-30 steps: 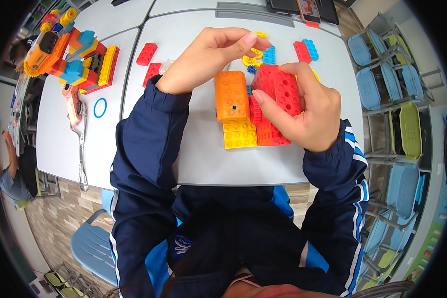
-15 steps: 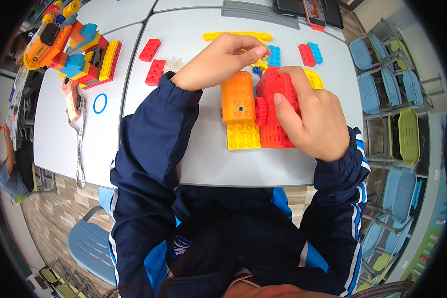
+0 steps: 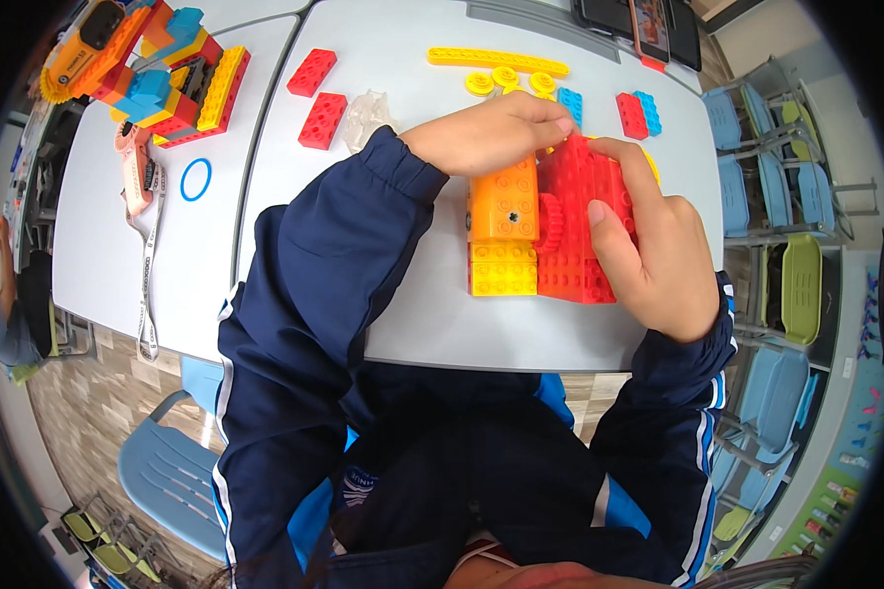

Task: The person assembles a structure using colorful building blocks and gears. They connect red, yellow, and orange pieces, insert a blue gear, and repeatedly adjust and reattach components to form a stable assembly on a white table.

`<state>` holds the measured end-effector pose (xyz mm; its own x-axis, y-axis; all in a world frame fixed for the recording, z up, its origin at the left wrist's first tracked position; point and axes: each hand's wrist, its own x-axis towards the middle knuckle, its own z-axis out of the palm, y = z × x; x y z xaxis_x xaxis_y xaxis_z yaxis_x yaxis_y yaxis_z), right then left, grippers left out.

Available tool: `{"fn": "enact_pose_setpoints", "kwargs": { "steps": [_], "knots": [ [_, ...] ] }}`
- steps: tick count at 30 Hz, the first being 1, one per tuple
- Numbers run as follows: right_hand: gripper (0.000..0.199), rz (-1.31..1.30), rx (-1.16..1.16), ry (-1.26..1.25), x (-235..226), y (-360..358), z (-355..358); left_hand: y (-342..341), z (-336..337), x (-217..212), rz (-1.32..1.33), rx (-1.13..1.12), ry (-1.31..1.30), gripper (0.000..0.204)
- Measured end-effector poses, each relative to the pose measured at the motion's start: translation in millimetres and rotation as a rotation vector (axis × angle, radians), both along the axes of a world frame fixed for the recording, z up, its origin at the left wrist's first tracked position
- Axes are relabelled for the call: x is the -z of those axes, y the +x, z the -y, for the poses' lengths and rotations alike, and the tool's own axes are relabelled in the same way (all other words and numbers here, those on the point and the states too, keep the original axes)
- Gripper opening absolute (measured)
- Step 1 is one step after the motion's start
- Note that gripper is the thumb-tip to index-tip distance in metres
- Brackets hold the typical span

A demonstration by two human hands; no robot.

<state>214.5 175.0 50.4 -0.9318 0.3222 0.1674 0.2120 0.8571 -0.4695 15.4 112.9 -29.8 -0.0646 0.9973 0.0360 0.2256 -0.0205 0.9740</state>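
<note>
A toy building-block model stands on the table in front of me. Its parts are an orange motor-like block (image 3: pixel 506 201), a yellow studded base (image 3: pixel 504 271), a red gear wheel (image 3: pixel 551 224) and a tall red block section (image 3: pixel 577 265). My right hand (image 3: pixel 670 260) grips the red section from the right, thumb on the near side and fingers over the far top. Bent over the model's far edge, my left hand (image 3: pixel 486 133) has its fingers pressed together by the top of the red section. Whatever lies in that pinch is hidden.
Beyond the model lie a long yellow beam (image 3: pixel 499 61), small yellow wheels (image 3: pixel 505 76) and a blue brick (image 3: pixel 570 104). Red bricks (image 3: pixel 322 121) and a clear piece (image 3: pixel 366 120) are to the left. A larger block build (image 3: pixel 172 98) and a blue ring (image 3: pixel 196 180) sit farther left.
My left hand has come down and right, from above the yellow parts to the model's far edge, covering the small blue gear. My right hand keeps its grip; the view has shifted slightly.
</note>
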Motion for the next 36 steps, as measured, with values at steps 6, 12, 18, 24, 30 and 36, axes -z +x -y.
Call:
{"fn": "enact_pose_setpoints", "kwargs": {
  "steps": [6, 12, 18, 24, 30, 36],
  "knots": [
    [0.038, 0.014, -0.049, 0.069, 0.5, -0.5, -4.5, -3.3, -1.4, 11.1, -0.049, -0.023, 0.040, 0.027],
    [0.035, -0.020, -0.007, -0.054, 3.7, 0.1, -5.8, -6.1, -1.2, 4.6, -0.079, 0.052, -0.057, 0.021],
    [0.033, -0.002, 0.044, -0.115, 2.5, -1.7, -2.1, -7.1, -2.2, 8.0, -0.047, 0.061, -0.057, 0.018],
    [0.043, 0.050, 0.042, -0.032, 0.8, 0.2, -2.5, -0.9, 0.1, 6.6, -0.039, 0.012, -0.007, 0.020],
    [0.064, 0.054, -0.037, 0.026, 10.5, 0.5, -8.1, -1.0, 2.2, 11.6, -0.041, 0.000, 0.032, 0.022],
    [0.090, 0.204, -0.144, -0.272, -10.3, 3.5, -21.4, 13.3, 9.3, -18.5, -0.065, -0.121, 0.102, 0.030]
  ]
}}
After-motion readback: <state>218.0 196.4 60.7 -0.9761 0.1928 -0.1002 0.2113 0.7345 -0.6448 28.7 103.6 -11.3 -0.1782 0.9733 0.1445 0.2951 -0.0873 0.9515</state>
